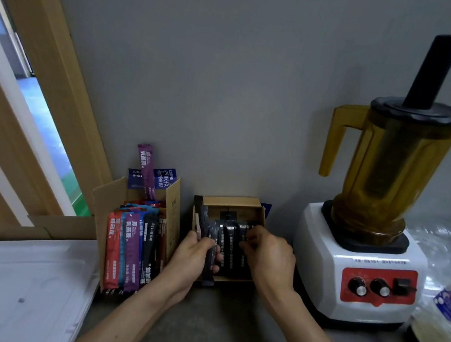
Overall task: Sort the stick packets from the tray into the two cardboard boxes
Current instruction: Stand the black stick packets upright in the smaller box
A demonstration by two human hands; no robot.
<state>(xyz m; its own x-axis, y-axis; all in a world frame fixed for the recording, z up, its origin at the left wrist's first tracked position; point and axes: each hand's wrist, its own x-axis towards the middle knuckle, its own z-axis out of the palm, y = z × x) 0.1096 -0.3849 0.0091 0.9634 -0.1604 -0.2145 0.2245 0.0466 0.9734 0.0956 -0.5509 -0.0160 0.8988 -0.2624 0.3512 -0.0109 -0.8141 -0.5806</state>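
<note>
So the sticks here are long skinny sachets, glossy, with small white print running down them. The one in play is a black stick packet [209, 270], standing pretty much upright at the front left corner of the right box [231, 200]. The left hand [193, 252] has its fingers wrapped around it.

The right hand [270, 254] is just beside the left hand over the same box, fingers curled, thumb and forefinger pinching at the tops of the black packets [230, 247] already in there. Those are lined up on end in a row, all black as far as I can see, and one more leans along the box's left wall.

The left box [101, 203] is the colourful one: red, blue, purple and black sachets [130, 244] packed upright side by side at the front. A purple packet [144, 165] pokes up tall at the back, with a couple of blue packets [164, 178] behind it against the wall. The two boxes sit next to each other on the grey counter [222, 321], flaps open.

The white tray [2, 282] is down at the lower left, right up against the left box. To the right of the boxes there's a white blender [357, 269] with an amber jug, and some clear plastic bags [447, 270] past that
</note>
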